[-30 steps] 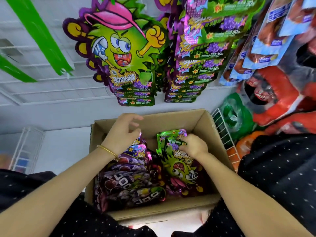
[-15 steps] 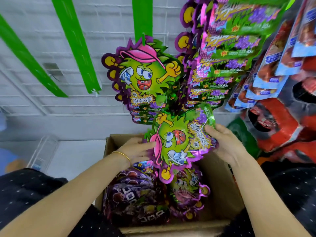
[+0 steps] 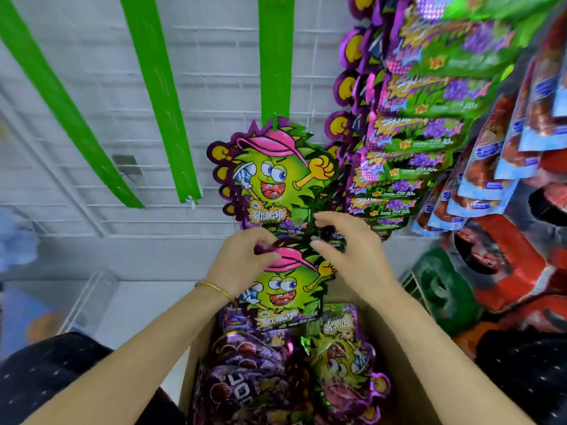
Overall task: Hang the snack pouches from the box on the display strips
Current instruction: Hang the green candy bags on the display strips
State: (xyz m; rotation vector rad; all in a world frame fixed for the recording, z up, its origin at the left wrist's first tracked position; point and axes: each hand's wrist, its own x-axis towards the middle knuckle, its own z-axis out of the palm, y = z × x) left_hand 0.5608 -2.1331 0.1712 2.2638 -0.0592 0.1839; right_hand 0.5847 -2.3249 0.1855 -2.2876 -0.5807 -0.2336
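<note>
Head view, held pouch [image 3: 282,289]: upright in the air above the box [image 3: 187,388], printed face toward the camera.
Head view, long axis: vertical; cap end up toward the strip, label end down toward the box.
Head view, left hand [image 3: 242,265]: thumb and fingers pinch the pouch's top edge at the pink cap; this hand carries it.
Head view, right hand [image 3: 352,259]: half curled, thumb and forefinger parted at the pouch's upper right corner. Cannot tell whether it touches the foil.
Head view, target: middle strip [image 3: 274,56], straight above both hands, with a hung pouch [image 3: 270,179] already on it.
Head view, key relation: the held pouch's top sits just under the hung pouch's lower edge and in line with the strip. The strip's lower end is hidden behind the hung pouch.
Head view, nearer hand: the left, on the hanging end; the right is just beside it.
Judgement, next move: a short lift upward. The free hook will probably have to be found by feel.
Head view, remaining stock [image 3: 264,378]: purple and green pouches lie in the box.
</note>
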